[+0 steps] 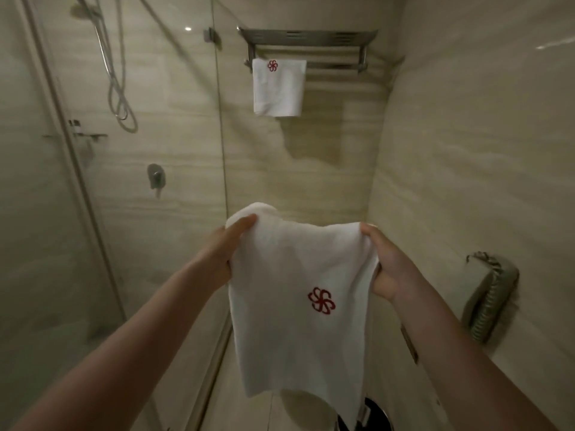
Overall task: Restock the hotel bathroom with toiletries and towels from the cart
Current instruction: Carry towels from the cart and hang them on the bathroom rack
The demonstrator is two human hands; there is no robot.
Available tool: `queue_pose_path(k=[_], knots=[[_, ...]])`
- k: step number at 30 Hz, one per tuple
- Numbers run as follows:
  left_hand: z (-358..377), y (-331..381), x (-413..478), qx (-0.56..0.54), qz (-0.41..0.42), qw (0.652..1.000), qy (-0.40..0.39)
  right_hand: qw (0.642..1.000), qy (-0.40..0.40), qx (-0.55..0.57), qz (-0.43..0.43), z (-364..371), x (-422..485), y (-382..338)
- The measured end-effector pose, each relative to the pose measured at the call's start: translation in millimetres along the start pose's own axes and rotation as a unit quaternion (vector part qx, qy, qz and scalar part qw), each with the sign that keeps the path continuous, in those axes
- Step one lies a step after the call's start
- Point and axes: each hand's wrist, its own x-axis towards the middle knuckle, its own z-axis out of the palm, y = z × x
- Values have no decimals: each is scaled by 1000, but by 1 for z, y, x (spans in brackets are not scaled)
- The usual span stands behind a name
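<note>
My left grip (224, 247) pinches the top left corner of the white towel (295, 306), which hangs spread at centre frame; my right grip (385, 269) clutches its top right edge. I judge this the hanging step: next I lift it to the rack (308, 42) at upper centre, right of the hung towel (277, 88)
</note>
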Motion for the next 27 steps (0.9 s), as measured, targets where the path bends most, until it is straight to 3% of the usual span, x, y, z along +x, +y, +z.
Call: queue_pose_path(k=[2,11,20,23,27], knots=[[12,3,35,23,37,999,28,1000,15,-9,-19,3,33,-5],[68,18,183,-10,106,994,8,990,-7,-21,-136,4,206,-61],[98,31,344,-11,104,987,119,981,-29,-61,-182,44,356,-104],[106,45,401,-1,95,991,99,985,-23,-73,-156,58,411,-116],[106,59,475,4,72,997,1,990,-10,-64,-128,80,476,-129]])
